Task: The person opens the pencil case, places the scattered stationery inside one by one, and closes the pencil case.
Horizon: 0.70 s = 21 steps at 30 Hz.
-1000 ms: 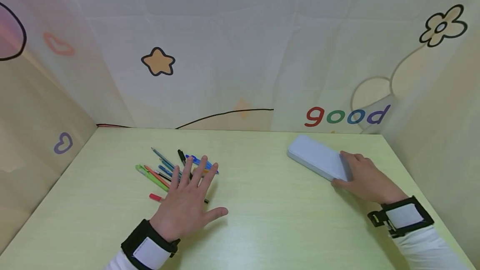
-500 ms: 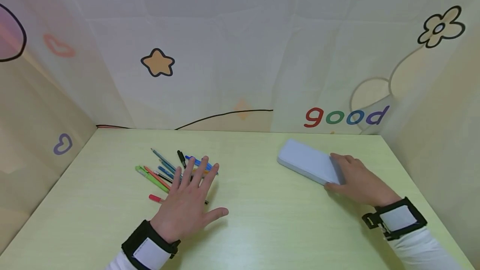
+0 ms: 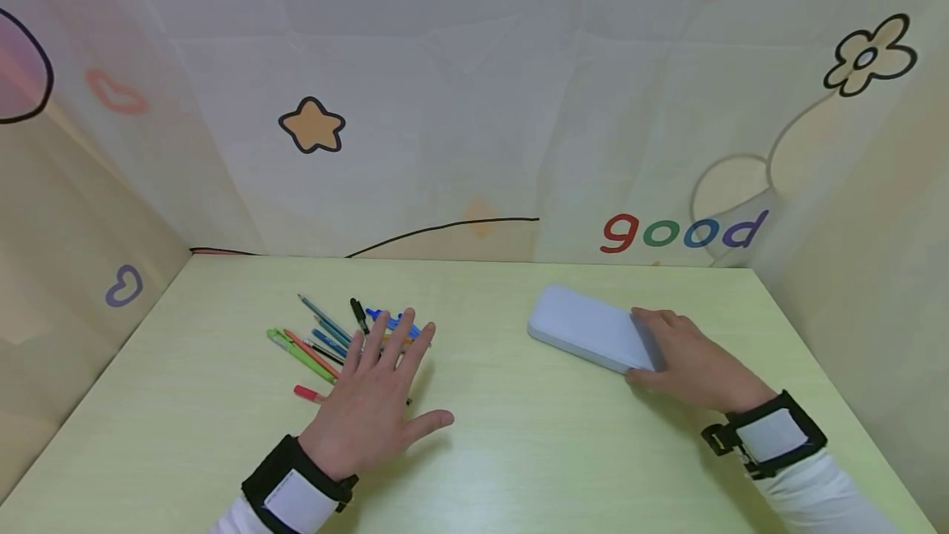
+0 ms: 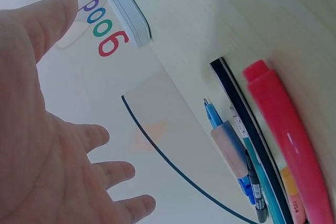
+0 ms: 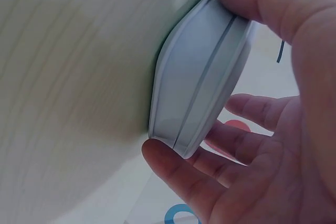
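My right hand [image 3: 697, 365] grips the near right end of a pale blue hard pencil case [image 3: 589, 328] on the right half of the table. In the right wrist view, thumb and fingers span the end of the case [image 5: 194, 77], and a seam runs along its side. To the left, my left hand [image 3: 363, 419] is spread palm down above a loose pile of pens and pencils, hiding part of it. Among them lie a green pen [image 3: 300, 355], a blue-green pencil [image 3: 322, 311] and a red marker [image 4: 289, 135], which looms large in the left wrist view.
The pale wooden table [image 3: 511, 452] carries the pile at left and the case at right. A printed cloth backdrop [image 3: 445, 105] stands along its back edge, with cloth walls on both sides. Each wrist wears a black strap [image 3: 296, 484].
My right hand has slid the pencil case leftward and slightly nearer along the table. The left hand stays almost still over the pens.
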{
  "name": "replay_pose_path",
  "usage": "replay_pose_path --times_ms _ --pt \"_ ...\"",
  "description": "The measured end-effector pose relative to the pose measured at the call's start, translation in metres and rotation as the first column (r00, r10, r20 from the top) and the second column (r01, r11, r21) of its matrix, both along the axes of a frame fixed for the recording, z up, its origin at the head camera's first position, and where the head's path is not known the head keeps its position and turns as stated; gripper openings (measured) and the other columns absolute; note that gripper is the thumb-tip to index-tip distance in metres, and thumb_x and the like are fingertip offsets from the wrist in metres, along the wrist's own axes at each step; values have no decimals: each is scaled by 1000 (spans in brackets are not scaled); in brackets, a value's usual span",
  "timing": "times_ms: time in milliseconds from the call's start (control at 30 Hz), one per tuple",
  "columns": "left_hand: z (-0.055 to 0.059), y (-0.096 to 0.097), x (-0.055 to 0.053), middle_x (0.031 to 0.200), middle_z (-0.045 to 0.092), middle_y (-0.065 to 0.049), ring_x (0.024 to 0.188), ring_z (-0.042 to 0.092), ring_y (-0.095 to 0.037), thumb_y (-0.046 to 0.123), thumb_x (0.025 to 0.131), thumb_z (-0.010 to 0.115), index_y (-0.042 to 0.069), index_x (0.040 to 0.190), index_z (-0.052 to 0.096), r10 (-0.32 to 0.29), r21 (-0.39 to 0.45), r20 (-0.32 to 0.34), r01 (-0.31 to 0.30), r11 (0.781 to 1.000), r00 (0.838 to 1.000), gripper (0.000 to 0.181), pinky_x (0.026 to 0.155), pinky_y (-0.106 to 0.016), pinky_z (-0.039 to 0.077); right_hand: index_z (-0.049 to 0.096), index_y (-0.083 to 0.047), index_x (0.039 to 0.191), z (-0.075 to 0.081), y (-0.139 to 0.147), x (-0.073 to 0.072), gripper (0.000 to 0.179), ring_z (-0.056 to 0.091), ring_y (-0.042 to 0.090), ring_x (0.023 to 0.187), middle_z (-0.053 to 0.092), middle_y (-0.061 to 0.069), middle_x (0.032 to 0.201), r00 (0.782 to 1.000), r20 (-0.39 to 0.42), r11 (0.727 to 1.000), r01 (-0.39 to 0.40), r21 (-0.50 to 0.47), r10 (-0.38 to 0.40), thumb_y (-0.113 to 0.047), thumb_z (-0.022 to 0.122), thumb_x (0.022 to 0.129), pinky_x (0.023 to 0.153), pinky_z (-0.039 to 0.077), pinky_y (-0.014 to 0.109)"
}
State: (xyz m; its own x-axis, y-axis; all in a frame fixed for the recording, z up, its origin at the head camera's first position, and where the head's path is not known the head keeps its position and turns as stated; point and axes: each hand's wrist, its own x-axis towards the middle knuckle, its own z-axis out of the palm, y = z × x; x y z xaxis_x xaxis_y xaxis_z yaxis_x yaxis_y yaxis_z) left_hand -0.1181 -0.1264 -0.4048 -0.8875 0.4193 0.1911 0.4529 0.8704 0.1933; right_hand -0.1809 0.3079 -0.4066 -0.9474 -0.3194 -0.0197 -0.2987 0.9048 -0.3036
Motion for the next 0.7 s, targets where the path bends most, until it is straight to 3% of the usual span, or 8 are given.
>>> replay_pose_path --times_ms 233,700 --pt "1 0 -2 174 20 -18 161 8 -45 68 90 74 11 169 27 -24 32 -2 24 999 1000 109 124 -64 21 43 1 156 0 -9 1 93 54 43 126 51 30 147 1000 -4 1000 -27 -7 27 -43 87 88 104 49 65" --pt "-1 6 -16 163 39 -20 149 37 -41 55 82 90 2 162 36 -71 99 20 69 993 997 110 117 -52 41 47 -1 154 -4 -26 3 89 56 39 126 53 24 147 995 -26 995 -93 18 94 -42 88 86 106 50 61"
